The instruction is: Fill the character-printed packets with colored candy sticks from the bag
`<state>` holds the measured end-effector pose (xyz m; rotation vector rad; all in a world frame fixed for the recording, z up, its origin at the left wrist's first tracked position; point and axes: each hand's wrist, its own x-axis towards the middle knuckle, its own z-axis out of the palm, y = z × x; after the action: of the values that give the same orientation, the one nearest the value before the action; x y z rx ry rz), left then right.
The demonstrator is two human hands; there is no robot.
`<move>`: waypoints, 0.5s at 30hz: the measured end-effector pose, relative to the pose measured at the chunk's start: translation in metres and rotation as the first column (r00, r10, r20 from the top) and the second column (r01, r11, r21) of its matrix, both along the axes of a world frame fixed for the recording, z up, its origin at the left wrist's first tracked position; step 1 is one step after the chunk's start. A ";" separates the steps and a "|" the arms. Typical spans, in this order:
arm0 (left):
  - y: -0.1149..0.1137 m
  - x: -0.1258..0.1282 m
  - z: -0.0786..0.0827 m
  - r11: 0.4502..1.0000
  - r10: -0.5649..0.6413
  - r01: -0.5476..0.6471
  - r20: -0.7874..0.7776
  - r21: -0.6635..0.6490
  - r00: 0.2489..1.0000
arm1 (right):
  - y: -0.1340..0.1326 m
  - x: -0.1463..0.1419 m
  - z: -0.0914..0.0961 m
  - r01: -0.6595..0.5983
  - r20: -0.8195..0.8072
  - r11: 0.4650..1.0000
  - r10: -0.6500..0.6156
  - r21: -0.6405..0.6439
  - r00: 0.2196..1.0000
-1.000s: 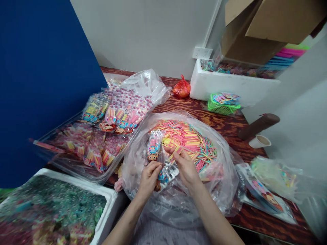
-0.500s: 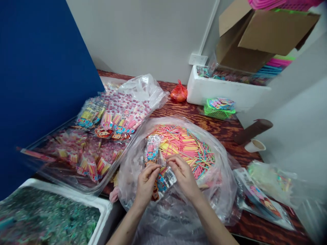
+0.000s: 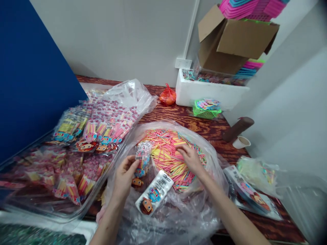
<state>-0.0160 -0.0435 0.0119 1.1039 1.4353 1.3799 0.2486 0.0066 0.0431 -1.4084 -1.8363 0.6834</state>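
My left hand is closed, thumb and fingers pinching the edge of a clear printed packet with coloured sticks in it. This packet lies with others on the left side of a large clear plastic bag. Inside the bag is a heap of thin pink, yellow and green sticks. My right hand hovers over the heap, fingers loosely bent and apart, nothing visible in them. A flat printed packet with a cartoon face lies on the bag's front, between my forearms.
At left, a clear tray holds many filled packets. A white foam box stands behind with a cardboard box above it. A green basket, red bag of fruit and paper cup sit on the table.
My hands have parted. The printed packet between them now lies on the bag. My left hand moved left to the filled packets, my right hand up over the sticks. The view shifted right.
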 end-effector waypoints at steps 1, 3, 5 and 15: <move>0.009 0.000 -0.004 0.999 0.028 -0.027 -0.050 0.034 0.998 | 0.014 0.012 -0.005 0.030 0.207 0.999 -0.036 0.030 0.978; 0.025 0.001 -0.015 0.996 0.075 -0.063 -0.195 0.068 0.978 | 0.038 0.028 -0.014 0.047 0.478 0.997 -0.071 0.061 0.876; 0.033 0.002 -0.027 0.994 0.106 -0.089 -0.376 0.063 0.921 | 0.052 0.033 -0.020 0.030 0.581 0.997 -0.066 0.072 0.811; 0.020 -0.004 -0.036 0.994 0.096 -0.056 -0.548 0.090 0.831 | 0.057 0.021 -0.029 -0.177 0.707 0.983 0.095 0.044 0.701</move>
<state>-0.0204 -0.0232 -0.0241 1.5984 1.8636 1.2201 0.2694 0.0640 0.0145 -1.5985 -2.5438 0.0736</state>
